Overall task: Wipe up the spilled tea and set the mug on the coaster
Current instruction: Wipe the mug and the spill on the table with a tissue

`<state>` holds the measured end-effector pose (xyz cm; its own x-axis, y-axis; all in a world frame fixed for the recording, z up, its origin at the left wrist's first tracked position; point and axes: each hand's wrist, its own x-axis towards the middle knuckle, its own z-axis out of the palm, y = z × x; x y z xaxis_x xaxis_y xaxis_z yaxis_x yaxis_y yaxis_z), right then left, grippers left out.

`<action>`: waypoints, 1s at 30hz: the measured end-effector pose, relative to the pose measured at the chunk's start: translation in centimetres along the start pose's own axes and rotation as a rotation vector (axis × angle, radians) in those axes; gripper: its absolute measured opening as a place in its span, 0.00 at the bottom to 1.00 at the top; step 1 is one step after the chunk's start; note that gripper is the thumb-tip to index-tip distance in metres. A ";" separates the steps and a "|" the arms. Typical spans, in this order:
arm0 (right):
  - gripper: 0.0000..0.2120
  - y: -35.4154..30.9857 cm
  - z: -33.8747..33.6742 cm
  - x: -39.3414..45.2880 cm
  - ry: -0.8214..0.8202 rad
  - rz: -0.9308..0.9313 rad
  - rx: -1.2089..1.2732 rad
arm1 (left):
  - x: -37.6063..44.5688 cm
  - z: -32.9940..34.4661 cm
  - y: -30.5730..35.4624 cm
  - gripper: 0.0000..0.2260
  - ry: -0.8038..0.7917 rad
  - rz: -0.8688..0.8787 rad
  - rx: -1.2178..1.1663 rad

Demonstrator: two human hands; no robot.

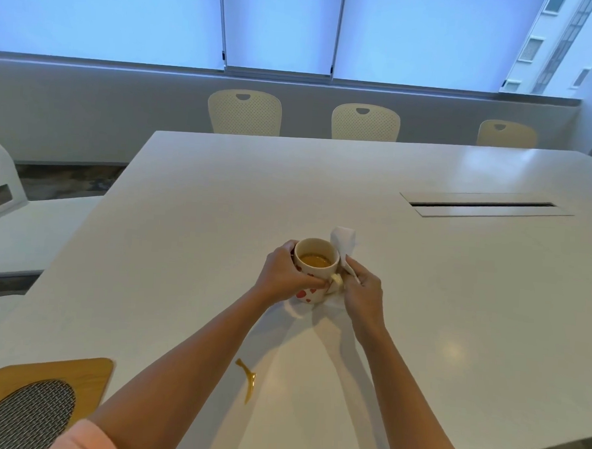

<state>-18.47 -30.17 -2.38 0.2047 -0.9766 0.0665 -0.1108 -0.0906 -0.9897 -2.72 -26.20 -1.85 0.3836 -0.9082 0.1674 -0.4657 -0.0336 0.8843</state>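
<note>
A cream mug (315, 259) with red hearts stands on the white table (219, 220), tea inside it. My left hand (285, 275) is wrapped around its left side. My right hand (361, 288) pinches a white tissue (343, 244) beside the mug's handle, the tissue sticking up behind the mug. A thin streak of spilled tea (248, 379) lies on the table nearer to me, between my forearms. The wooden coaster (49, 383) with a grey woven centre sits at the front left corner.
A cable slot (484, 206) is set into the table at the right. Three cream chairs (244, 113) stand along the far edge, below the blinds. Another white seat (2, 181) is at the left.
</note>
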 end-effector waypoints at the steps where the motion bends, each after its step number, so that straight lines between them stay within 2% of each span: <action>1: 0.14 0.1 0.0 0.1 -0.023 0.028 0.035 | 0.0 0.0 0.0 0.34 0.006 0.006 0.010; 8: 0.10 0.6 -0.9 0.3 -0.303 0.162 0.240 | 0.0 -0.3 0.0 0.35 0.016 0.040 0.044; 11: 0.13 0.3 -1.5 0.8 -0.333 0.210 0.199 | 0.0 -0.4 0.0 0.33 0.020 0.044 0.040; 15: 0.13 -0.2 -2.2 1.1 -0.323 0.256 0.186 | 0.0 -0.3 -0.1 0.35 0.022 0.057 0.035; 22: 0.11 -0.4 -2.9 1.3 -0.184 0.337 0.232 | 0.5 -0.4 -0.5 0.33 0.008 0.073 0.045; 27: 0.07 -0.4 -1.9 1.3 -0.087 0.280 0.248 | 0.4 -0.3 -0.2 0.33 0.019 0.086 0.061; 30: 0.06 -0.6 -1.3 1.2 -0.100 0.238 0.293 | 0.1 -0.2 0.2 0.33 0.049 0.084 0.063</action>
<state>-19.46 -31.59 -1.53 0.3023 -0.9383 -0.1677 0.1129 0.2100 -0.9712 -2.61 -26.25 -1.53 0.3787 -0.8877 0.2620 -0.5460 0.0142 0.8376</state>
